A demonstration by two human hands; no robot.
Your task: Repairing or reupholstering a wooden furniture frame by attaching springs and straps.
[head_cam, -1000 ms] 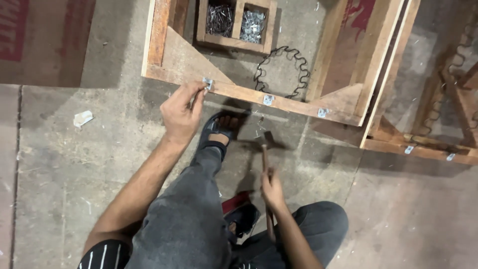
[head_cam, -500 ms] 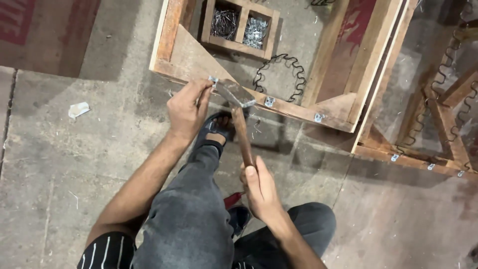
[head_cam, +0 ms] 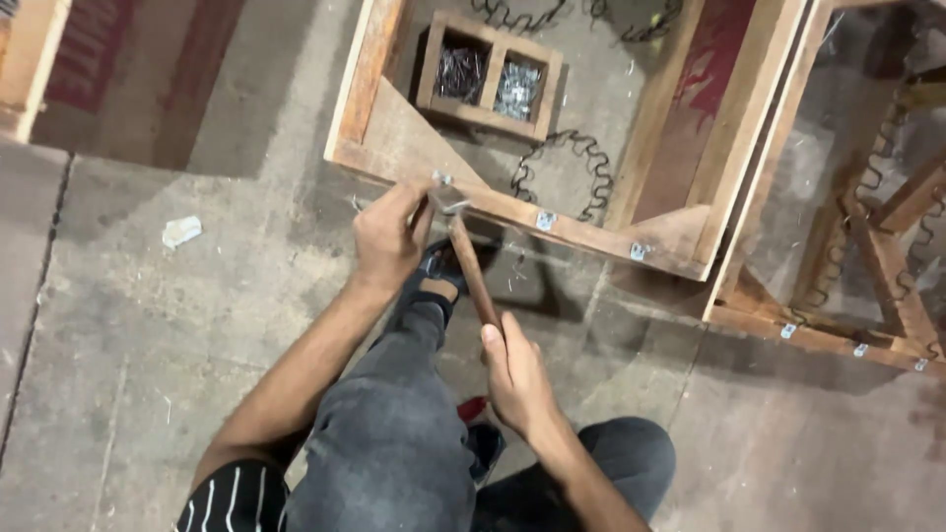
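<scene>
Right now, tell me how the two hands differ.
The left hand rests on the wooden frame beside the hammer head; the right hand grips the hammer handle. The left is far out at the rail; the right sits nearer the body, above the knees. Both are bare.

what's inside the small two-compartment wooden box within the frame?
The wooden box holds dark nails or similar fasteners in its left compartment and shinier silvery ones in its right compartment. The piles cover the box bottom, so their depth cannot be told.
</scene>
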